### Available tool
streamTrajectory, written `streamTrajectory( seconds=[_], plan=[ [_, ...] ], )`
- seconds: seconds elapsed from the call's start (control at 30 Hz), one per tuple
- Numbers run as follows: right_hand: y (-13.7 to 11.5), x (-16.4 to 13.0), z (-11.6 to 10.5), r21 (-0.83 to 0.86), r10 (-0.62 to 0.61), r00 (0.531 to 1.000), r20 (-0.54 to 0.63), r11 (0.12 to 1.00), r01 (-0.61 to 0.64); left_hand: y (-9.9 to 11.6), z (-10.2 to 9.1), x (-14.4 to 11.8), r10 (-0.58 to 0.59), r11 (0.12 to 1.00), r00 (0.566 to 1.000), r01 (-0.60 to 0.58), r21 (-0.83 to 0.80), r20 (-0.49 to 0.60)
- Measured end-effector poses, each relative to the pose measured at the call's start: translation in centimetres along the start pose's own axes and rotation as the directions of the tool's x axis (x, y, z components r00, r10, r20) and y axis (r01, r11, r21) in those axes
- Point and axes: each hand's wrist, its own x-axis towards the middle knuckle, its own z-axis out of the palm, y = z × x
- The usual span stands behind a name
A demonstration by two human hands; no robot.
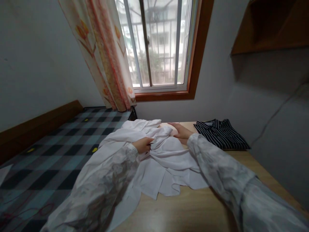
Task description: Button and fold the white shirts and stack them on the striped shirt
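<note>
Both hands on white shirt [166, 154]: left hand [143, 144] pinches fabric, right hand [181, 131] flat, fingers wide. Loose cloth beyond fingertips may bunch, w/ hem slipping off table [193, 209].

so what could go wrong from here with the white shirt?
1. The white shirt is bunched and creased, and only the left hand pinches a fold while the right hand lies flat, so wrinkles may get pressed in.
2. Its left side hangs off the wooden table toward the checked bed; a pull could drag the rest over the edge.
3. The folded striped shirt lies close to the right hand and could get nudged.
</note>
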Motion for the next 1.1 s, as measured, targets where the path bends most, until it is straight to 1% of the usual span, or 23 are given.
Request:
streamTrajectory(
  seconds=[0.07, 0.1, 0.17, 0.2, 0.27, 0.3, 0.37, 0.43, 0.47, 0.53, 0.6, 0.63, 0.7, 0.77, 0.83, 0.87, 0.9, 0.93, 1.0, 1.03, 1.07, 1.1],
  plan=[
    [-0.5, 1.8, 1.4, 0.029, -0.055, 0.998, 0.043, 0.998, 0.053, 0.1, -0.5, -0.6, 0.025, 0.998, 0.999, -0.022, -0.058, 0.044],
    [-0.9, 2.5, 1.9, 0.039, -0.070, 0.994, 0.082, 0.997, 0.067, 0.1, -0.8, -0.9, 0.018, 0.997, 0.999, -0.015, -0.072, 0.043],
    [-1.5, 3.1, 2.3, 0.071, -0.080, 0.985, 0.151, 0.995, 0.070, -0.2, -1.8, -1.8, -0.016, 0.998, 1.000, 0.015, -0.066, -0.004],
    [-1.7, 3.0, 2.3, 0.104, -0.067, 0.985, 0.162, 0.993, 0.051, -0.5, -2.3, -2.3, -0.039, 0.998, 0.998, 0.037, -0.060, -0.041],
    [-2.2, 2.5, 1.8, 0.201, 0.009, 0.990, 0.143, 0.979, -0.038, -1.3, -3.5, -3.6, -0.100, 0.994, 0.986, 0.094, -0.051, -0.134],
    [-2.4, 2.1, 1.4, 0.258, 0.071, 0.989, 0.127, 0.961, -0.102, -1.7, -4.0, -4.3, -0.134, 0.991, 0.974, 0.127, -0.049, -0.185],
    [-3.0, 1.2, 0.3, 0.368, 0.203, 0.972, 0.120, 0.900, -0.233, -2.5, -4.9, -5.3, -0.199, 0.980, 0.938, 0.196, -0.040, -0.284],
    [-3.6, 0.4, -0.8, 0.451, 0.315, 0.936, 0.154, 0.821, -0.351, -3.0, -5.5, -5.9, -0.239, 0.966, 0.896, 0.260, 0.005, -0.374],
    [-4.0, 0.2, -1.3, 0.478, 0.354, 0.914, 0.199, 0.779, -0.406, -3.1, -5.7, -6.0, -0.252, 0.954, 0.872, 0.297, 0.044, -0.419],
    [-4.8, -0.3, -2.0, 0.493, 0.388, 0.857, 0.338, 0.703, -0.513, -3.1, -6.0, -5.9, -0.283, 0.911, 0.821, 0.392, 0.128, -0.497],
    [-5.4, -0.5, -2.4, 0.454, 0.389, 0.788, 0.477, 0.659, -0.600, -2.9, -6.1, -5.5, -0.329, 0.849, 0.771, 0.494, 0.186, -0.546],
    [-5.6, -0.6, -2.6, 0.421, 0.392, 0.756, 0.524, 0.652, -0.631, -2.8, -6.2, -5.3, -0.353, 0.816, 0.750, 0.539, 0.207, -0.560],
    [-5.9, -0.9, -2.6, 0.346, 0.411, 0.703, 0.580, 0.657, -0.669, -2.7, -6.2, -5.0, -0.391, 0.753, 0.716, 0.610, 0.246, -0.578],
    [-5.9, -1.3, -2.6, 0.288, 0.401, 0.669, 0.626, 0.678, -0.676, -2.8, -6.2, -4.9, -0.404, 0.699, 0.691, 0.656, 0.285, -0.599],
    [-5.8, -1.7, -2.6, 0.258, 0.370, 0.645, 0.668, 0.698, -0.668, -3.0, -6.3, -4.9, -0.405, 0.659, 0.671, 0.685, 0.310, -0.621],
    [-5.7, -1.9, -2.7, 0.272, 0.361, 0.648, 0.670, 0.693, -0.668, -3.1, -6.4, -5.0, -0.403, 0.648, 0.662, 0.694, 0.314, -0.631],
    [-5.5, -2.2, -2.7, 0.325, 0.359, 0.673, 0.647, 0.668, -0.669, -3.2, -6.6, -5.2, -0.405, 0.644, 0.655, 0.699, 0.310, -0.638],
    [-5.4, -2.5, -2.8, 0.416, 0.364, 0.714, 0.597, 0.621, -0.664, -3.3, -6.7, -5.3, -0.410, 0.645, 0.648, 0.704, 0.299, -0.642],
    [-5.4, -3.0, -2.8, 0.645, 0.392, 0.800, 0.455, 0.474, -0.599, -3.5, -7.0, -5.6, -0.423, 0.655, 0.645, 0.703, 0.278, -0.636],
    [-5.4, -3.2, -2.8, 0.740, 0.407, 0.826, 0.389, 0.396, -0.543, -3.6, -7.1, -5.7, -0.426, 0.660, 0.648, 0.700, 0.274, -0.631],
    [-5.5, -3.4, -2.7, 0.803, 0.416, 0.840, 0.348, 0.329, -0.496, -3.6, -7.2, -5.8, -0.427, 0.660, 0.650, 0.699, 0.275, -0.629],
    [-5.7, -3.4, -2.6, 0.839, 0.418, 0.845, 0.333, 0.278, -0.467, -3.6, -7.2, -5.8, -0.425, 0.658, 0.650, 0.700, 0.279, -0.630]
  ],
)
